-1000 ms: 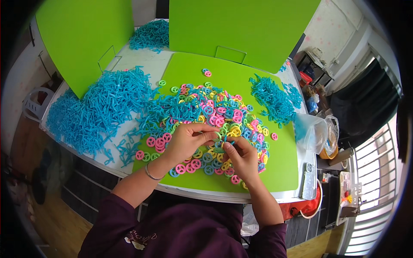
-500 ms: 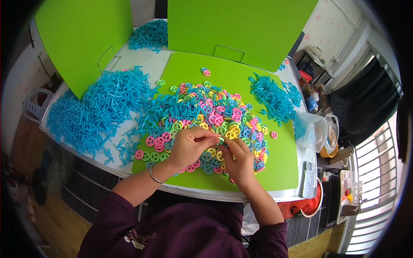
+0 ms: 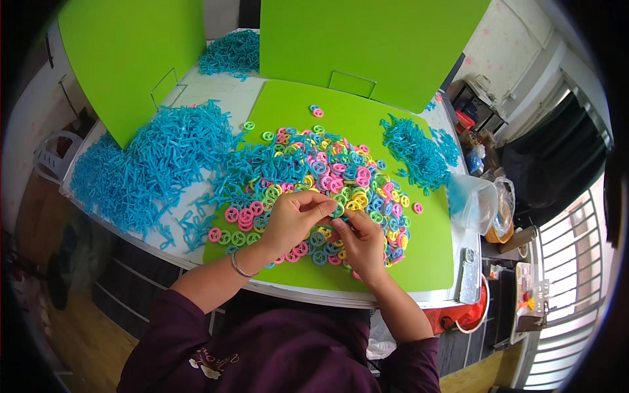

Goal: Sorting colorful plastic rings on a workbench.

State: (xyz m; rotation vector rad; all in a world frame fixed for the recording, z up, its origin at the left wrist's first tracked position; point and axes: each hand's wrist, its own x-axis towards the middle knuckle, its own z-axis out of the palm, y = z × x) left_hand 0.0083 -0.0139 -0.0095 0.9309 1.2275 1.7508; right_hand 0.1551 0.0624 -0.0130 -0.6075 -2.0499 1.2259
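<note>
Over the near part of a heap of small plastic wheels (image 3: pixel 318 240) in pink, green, yellow and blue, my two hands meet at the fingertips. My left hand (image 3: pixel 296 220), with a bangle at the wrist, pinches a small green wheel (image 3: pixel 337 210) between thumb and forefinger. Close against it, the fingers of my right hand (image 3: pixel 363 245) are pressed together; a bit of teal shows at their tips, too small to make out. Teal plastic clip-like pieces (image 3: pixel 278 164) lie mixed on the heap's far left side.
A green mat (image 3: pixel 426 262) lies under the wheels on a white table. Large teal piles stand at left (image 3: pixel 164 157) and right (image 3: pixel 416 154). Upright green boards (image 3: pixel 367 46) rise behind. A phone (image 3: pixel 468 275) and a clear plastic tub (image 3: pixel 473 204) are at the right edge.
The green wheel between my fingertips has turned and shows more of its face. My right fingers have shifted slightly down from it. The whole view has moved a little.
</note>
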